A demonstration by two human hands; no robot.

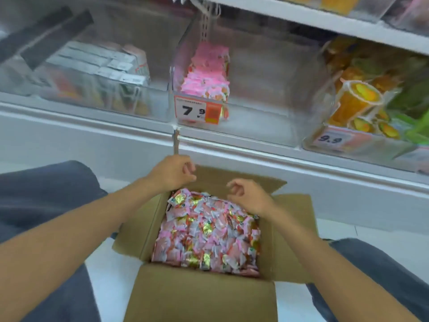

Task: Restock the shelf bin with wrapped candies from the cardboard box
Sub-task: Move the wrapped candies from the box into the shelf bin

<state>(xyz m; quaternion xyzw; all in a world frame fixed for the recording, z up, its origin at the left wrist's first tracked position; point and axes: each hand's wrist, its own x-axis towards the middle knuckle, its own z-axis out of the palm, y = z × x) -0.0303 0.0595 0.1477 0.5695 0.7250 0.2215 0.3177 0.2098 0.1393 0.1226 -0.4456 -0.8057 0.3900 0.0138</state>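
Crinkly pink-and-gold wrapped candies (pixel 206 231) fill the cardboard box (pixel 202 296).

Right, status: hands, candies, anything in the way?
Left hand, right hand empty above cardboard box. Wrapped candies fill it; shelf bin mostly bare. Nothing blocking.

A shop: clear bins (pixel 234 73) of sweets on white shelves (pixel 301 156), price tags (pixel 197 110) centre and right
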